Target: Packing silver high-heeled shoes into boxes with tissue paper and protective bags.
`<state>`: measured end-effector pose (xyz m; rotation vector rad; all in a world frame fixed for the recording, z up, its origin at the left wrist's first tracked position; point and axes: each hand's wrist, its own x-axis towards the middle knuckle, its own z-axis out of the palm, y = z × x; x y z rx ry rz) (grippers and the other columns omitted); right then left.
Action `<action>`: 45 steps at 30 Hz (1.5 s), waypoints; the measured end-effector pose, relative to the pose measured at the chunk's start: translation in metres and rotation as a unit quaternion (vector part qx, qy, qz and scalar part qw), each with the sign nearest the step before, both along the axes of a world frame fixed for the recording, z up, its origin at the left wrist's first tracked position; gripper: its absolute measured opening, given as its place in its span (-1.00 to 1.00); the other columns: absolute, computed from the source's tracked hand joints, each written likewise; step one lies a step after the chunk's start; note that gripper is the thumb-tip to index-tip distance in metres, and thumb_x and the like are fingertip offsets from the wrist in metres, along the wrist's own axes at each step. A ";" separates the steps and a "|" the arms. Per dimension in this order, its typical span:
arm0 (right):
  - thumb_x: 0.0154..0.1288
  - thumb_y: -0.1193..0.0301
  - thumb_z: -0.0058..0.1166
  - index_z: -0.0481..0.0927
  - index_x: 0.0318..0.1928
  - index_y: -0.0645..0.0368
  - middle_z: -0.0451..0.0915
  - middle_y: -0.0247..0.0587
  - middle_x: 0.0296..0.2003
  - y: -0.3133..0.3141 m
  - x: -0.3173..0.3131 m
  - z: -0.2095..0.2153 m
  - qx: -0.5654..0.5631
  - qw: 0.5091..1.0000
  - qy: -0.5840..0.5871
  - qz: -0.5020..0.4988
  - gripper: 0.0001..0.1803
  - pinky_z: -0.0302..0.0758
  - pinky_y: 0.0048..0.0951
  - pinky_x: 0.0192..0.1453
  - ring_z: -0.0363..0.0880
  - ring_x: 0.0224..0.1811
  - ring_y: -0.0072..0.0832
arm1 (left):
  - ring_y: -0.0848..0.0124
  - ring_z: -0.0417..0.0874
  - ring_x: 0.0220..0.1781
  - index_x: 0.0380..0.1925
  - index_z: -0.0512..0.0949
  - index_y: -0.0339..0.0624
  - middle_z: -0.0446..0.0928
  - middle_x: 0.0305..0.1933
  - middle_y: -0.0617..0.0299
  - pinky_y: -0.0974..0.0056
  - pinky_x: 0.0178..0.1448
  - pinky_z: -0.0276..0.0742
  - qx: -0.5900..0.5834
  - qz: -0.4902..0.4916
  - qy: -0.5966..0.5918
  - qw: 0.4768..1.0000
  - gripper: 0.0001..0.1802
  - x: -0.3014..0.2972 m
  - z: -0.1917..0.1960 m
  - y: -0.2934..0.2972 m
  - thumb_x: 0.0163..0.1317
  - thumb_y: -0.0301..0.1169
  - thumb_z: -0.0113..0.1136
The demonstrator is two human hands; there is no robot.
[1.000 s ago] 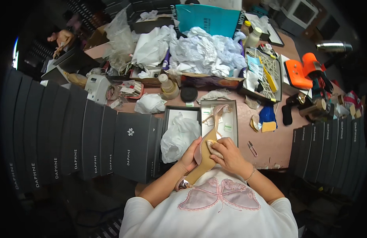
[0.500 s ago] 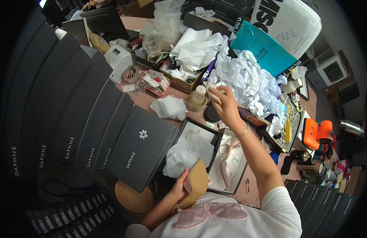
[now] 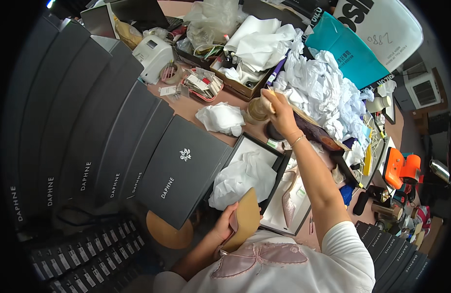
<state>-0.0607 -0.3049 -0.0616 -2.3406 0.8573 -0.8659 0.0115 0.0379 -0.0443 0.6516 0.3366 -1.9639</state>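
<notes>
Shoe (image 3: 245,219), tan sole turned up, sits in the left hand (image 3: 227,225) close against the body, just short of the near edge of the table (image 3: 186,105). Left fingers are curled shut round its edge, gripping it firmly.

Right hand (image 3: 280,110) is stretched out across the table to a small beige bottle (image 3: 258,109) standing beside a dark round lid (image 3: 274,133). Right fingers are closed on the bottle's top; whether they grip the cap or only press on it cannot be told.

Judgement on the step in hand: the bottle should be kept upright and lifted straight, since crumpled white paper (image 3: 323,83) crowds it on the far side and a cardboard tray (image 3: 240,78) stands just behind. The shoe is best held steady and level meanwhile.

Between the two hands lies an open black shoe box (image 3: 279,171) lined with white tissue (image 3: 245,176), and a second, pale pointed shoe (image 3: 288,195) rests beside it. Dark lidded boxes (image 3: 181,171) are stacked along the left.
</notes>
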 end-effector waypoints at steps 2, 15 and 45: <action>0.16 0.59 0.13 0.42 0.21 0.05 0.47 -0.01 0.06 0.005 -0.015 0.017 -0.023 0.998 -0.046 -0.043 -0.44 0.43 -0.29 0.13 0.49 0.05 -0.10 | -0.04 0.41 0.26 0.33 0.16 -0.24 0.30 0.29 -0.17 -0.11 0.31 0.36 -0.013 0.004 -0.002 1.000 -0.28 0.000 0.003 -0.001 0.32 0.03 -0.16; 0.33 0.48 0.09 0.35 0.26 0.12 0.54 -0.22 -0.13 0.055 -0.059 0.028 0.315 0.793 -0.476 -0.212 -0.50 0.57 -0.32 0.03 0.56 -0.13 -0.43 | 0.02 0.47 0.22 0.27 0.25 -0.32 0.37 0.25 -0.08 -0.02 0.22 0.46 -0.040 0.016 0.035 0.998 -0.29 0.010 -0.006 -0.010 0.27 -0.01 -0.07; 0.26 0.19 0.08 0.48 -0.40 0.09 0.55 -0.20 -0.55 0.283 -0.165 0.082 0.048 0.991 0.047 -0.119 -0.76 0.48 -0.27 -0.54 0.57 -0.54 -0.17 | 0.40 0.54 0.10 0.22 0.32 -0.16 0.49 0.11 0.17 0.28 0.13 0.49 -0.094 -0.220 -0.107 0.965 -0.41 -0.068 0.030 -0.054 0.37 0.02 -0.12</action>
